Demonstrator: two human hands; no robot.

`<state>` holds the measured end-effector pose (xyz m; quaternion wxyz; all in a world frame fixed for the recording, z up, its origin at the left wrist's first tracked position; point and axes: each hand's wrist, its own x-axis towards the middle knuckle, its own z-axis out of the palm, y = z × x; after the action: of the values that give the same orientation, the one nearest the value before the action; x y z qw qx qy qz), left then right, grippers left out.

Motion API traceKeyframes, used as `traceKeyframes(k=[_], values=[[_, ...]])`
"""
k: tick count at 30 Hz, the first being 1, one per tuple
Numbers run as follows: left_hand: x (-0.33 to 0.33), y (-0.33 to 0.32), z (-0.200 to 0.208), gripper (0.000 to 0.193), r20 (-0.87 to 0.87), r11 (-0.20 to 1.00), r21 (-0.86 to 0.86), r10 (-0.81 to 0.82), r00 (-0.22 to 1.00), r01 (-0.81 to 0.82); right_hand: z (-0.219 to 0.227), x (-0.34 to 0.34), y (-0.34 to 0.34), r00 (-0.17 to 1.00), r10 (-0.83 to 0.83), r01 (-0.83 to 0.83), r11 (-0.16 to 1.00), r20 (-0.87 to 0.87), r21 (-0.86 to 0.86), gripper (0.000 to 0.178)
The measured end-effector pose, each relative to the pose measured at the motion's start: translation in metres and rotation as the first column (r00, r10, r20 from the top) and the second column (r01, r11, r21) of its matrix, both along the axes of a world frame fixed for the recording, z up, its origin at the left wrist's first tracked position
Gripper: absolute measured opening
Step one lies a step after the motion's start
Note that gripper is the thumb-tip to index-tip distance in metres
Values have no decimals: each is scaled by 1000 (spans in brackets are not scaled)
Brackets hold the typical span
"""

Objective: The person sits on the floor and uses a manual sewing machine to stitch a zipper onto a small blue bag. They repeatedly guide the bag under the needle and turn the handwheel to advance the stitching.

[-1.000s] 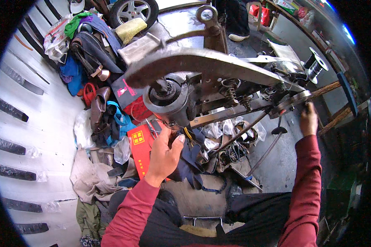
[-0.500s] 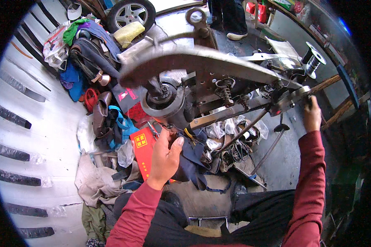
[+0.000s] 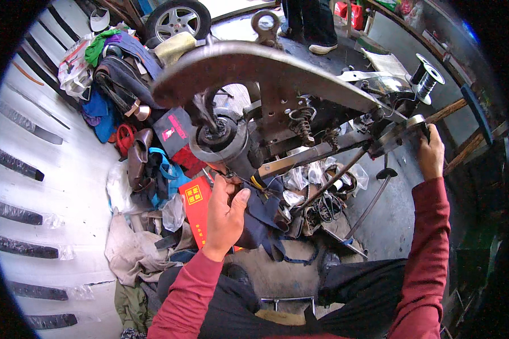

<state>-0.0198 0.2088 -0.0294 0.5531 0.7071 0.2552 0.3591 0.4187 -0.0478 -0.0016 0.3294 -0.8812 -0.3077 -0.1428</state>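
A worn, hand-cranked metal sewing machine (image 3: 266, 76) stands in front of me, its long curved arm reaching to the left. My right hand (image 3: 431, 153) is closed on the crank handle (image 3: 423, 131) at the machine's right end. Just below the round head (image 3: 220, 138), my left hand (image 3: 225, 217) has its fingers bent together at the edge of a dark blue cloth piece with straps (image 3: 260, 217), which hangs under the machine. The machine partly hides the fingertips and the stitching spot.
A red box (image 3: 195, 206) lies left of my left hand. Clothes, bags and shoes (image 3: 139, 158) pile up along the left wall, near a car wheel (image 3: 178, 21). A thread spool (image 3: 427, 76) stands at right. At the back is a person's leg (image 3: 316, 25).
The machine's curved upper arm has risen and shifted slightly left. My right hand and the crank have moved slightly; my left hand stays at nearly the same spot.
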Motion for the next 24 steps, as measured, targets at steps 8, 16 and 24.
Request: traceKeyframes(k=[8,16,24], values=[[0,-4,8,15,-31,1000,10,27,999,-26,-79,-54,21,756,62,-256,944,-651,-207,29],[1,-3,13,10,-52,998,3,65,997,-65,22,-32,9,997,76,-76,996,-10,-50,17],[4,-2,18,13,-26,996,33,79,996,-78,-79,-33,16,893,-44,-147,912,-448,-382,26]])
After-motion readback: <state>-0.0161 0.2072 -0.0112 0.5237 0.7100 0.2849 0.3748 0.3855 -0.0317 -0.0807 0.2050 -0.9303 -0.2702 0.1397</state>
